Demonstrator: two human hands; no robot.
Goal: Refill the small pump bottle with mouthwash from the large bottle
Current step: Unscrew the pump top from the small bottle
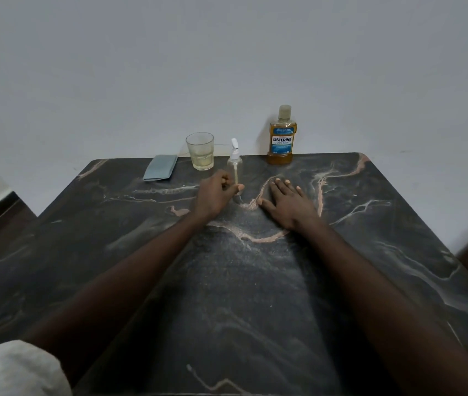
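Gripping the base of the small pump bottle (235, 162), the left hand (215, 197) curls its fingers round the clear plastic. The bottle stands upright, white pump on top, a little in from the far edge of the worktop (255, 281). The right hand (288, 205) lies flat with fingers spread, just beside it on dark, pink-veined stone. Along the far edge, by the pale wall, sit a folded grey cloth (160, 167), a ribbed glass (200, 151) and the large bottle (282, 135) of amber mouthwash. A wide stretch of stone runs between the forearms to the near edge.
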